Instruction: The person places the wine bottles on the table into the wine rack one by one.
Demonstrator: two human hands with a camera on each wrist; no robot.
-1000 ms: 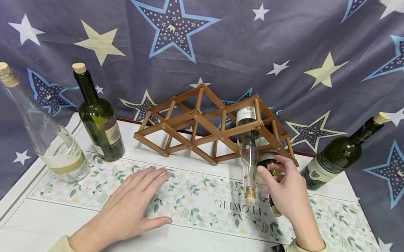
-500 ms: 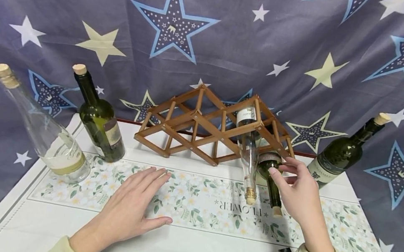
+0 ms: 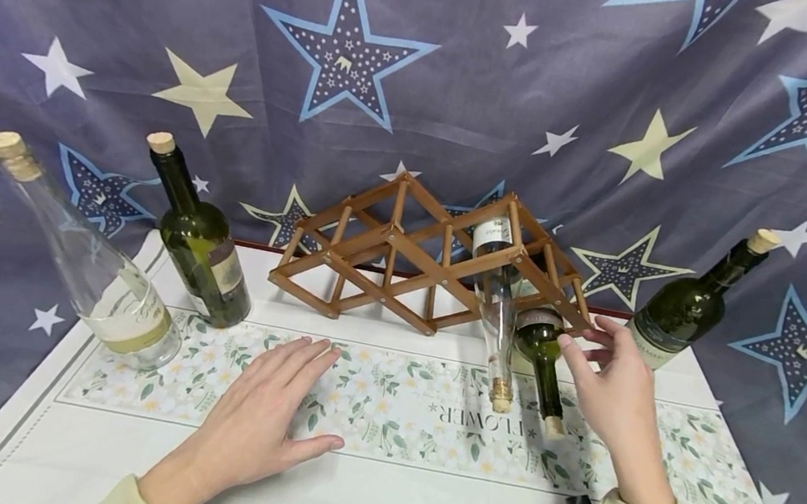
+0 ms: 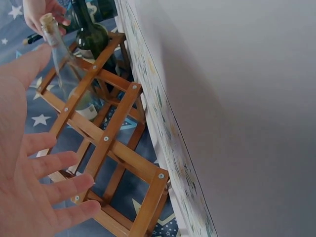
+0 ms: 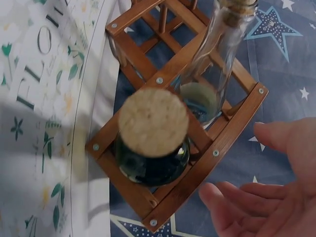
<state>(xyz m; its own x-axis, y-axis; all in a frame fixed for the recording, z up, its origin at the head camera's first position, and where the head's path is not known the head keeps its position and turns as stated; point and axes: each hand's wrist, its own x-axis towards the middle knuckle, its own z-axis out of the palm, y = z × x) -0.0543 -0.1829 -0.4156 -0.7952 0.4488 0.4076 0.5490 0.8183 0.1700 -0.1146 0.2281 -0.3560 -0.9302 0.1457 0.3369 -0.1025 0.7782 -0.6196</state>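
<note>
A brown wooden lattice wine rack (image 3: 390,238) stands at the back of the table. Two corked bottles lie in its right side, necks toward me: a clear glass bottle (image 3: 495,322) and, lower down, a green wine bottle (image 3: 544,362). Beside the rack's right end is my right hand (image 3: 617,387), fingers loosely bent; in the right wrist view that hand (image 5: 266,182) holds nothing and shows a gap to the rack (image 5: 229,133). My left hand (image 3: 264,403) hovers over or rests on the floral runner, fingers straight; I cannot tell which.
Upright at the left are a tall clear bottle (image 3: 98,273) and a green bottle (image 3: 203,253), both corked. Another corked green bottle (image 3: 692,304) stands right of the rack, behind my right hand. A floral runner (image 3: 383,418) crosses the white table; a star-patterned cloth (image 3: 428,53) hangs behind.
My right hand has moved away to the right from the green bottle in the rack, uncovering its neck. The left hand and the bottles have stayed put.
</note>
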